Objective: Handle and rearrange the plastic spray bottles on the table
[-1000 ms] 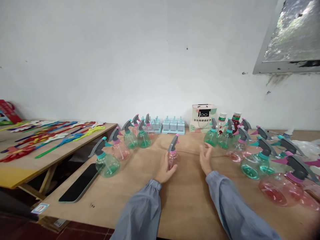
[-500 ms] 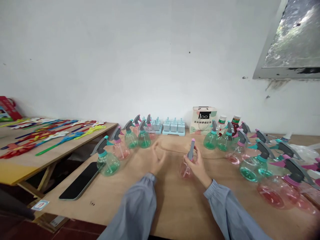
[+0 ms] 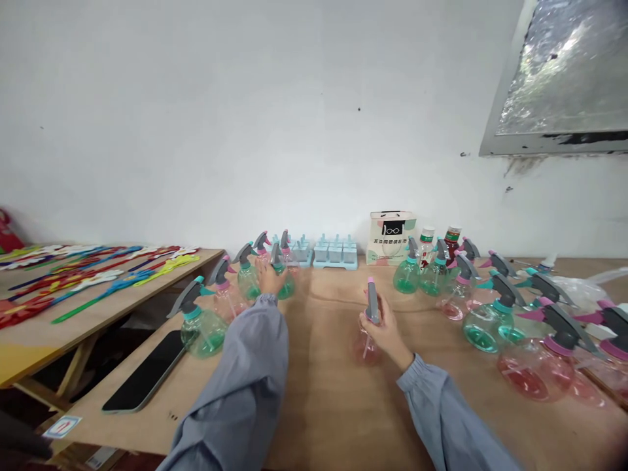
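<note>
Wood surface (image 3: 328, 405), white wall (image 3: 245, 118) behind. Your L hand (image 3: 271, 279) is at a green spray btl. (image 3: 287, 286), grip unclear; adj. btls. (image 3: 246, 278) call for careful clearance. Your R hand (image 3: 388, 332) grasps a pink spray btl. (image 3: 366, 349) near its neck, approx. mid-surface.

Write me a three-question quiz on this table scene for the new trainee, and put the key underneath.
1. What does the right hand hold?
A) a paper bag
B) a pink spray bottle
C) a flower

2. True or false: the phone lies farther left than the left hand.

3. Fill the gap: the clear body of the spray bottle beside the phone is tinted ____.

Key: 1 B; 2 true; 3 green
</note>
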Demonstrator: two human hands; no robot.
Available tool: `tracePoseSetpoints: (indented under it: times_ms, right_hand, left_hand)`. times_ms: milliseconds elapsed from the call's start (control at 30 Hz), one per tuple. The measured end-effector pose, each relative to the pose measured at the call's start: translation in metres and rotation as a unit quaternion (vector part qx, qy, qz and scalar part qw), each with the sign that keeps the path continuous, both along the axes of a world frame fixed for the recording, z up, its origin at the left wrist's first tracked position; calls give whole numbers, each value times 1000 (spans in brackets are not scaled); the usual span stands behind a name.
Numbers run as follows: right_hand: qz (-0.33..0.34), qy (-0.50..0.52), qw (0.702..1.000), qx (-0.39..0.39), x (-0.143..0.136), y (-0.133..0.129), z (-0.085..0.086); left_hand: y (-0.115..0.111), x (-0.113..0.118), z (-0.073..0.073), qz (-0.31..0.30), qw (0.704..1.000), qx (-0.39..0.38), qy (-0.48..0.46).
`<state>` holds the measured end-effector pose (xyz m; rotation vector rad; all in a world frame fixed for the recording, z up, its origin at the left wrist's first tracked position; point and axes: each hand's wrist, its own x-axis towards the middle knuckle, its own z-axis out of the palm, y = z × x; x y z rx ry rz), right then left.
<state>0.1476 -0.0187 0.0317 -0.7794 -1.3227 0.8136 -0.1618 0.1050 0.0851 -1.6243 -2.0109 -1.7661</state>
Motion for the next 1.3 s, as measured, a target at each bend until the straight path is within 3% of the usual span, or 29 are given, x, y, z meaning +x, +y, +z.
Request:
tracePoseSetpoints:
  times_ms: [100, 200, 300, 400, 633, 900, 1033, 1200, 1300]
  right_hand:
    - [-1, 67, 996, -58, 9, 7, -1]
    - [0, 118, 987, -107, 20, 16, -2]
    - [65, 140, 980, -128, 25, 17, 0]
    - [145, 152, 968, -136, 25, 11, 4]
    - [124, 140, 974, -130, 21, 1, 5]
    - [172, 114, 968, -141, 15, -8, 11]
    - [174, 151, 960, -157, 14, -11, 13]
    - [234, 176, 943, -155, 13, -14, 14]
    - [213, 163, 950, -161, 14, -13, 12]
  left_hand:
    - [-17, 18, -17, 10, 999, -31, -3]
    - [-43, 42, -40, -19, 1000, -18, -4]
    - [-69, 66, -61, -56, 998, 12, -9]
    - [-90, 85, -73, -95, 994, 59, -16]
    - [-103, 95, -73, -118, 992, 50, -14]
    - [-103, 94, -71, -125, 991, 53, -2]
    - [-106, 95, -69, -133, 990, 44, -16]
    - [-107, 95, -67, -138, 989, 40, -20]
    - [-106, 95, -67, -138, 989, 37, -21]
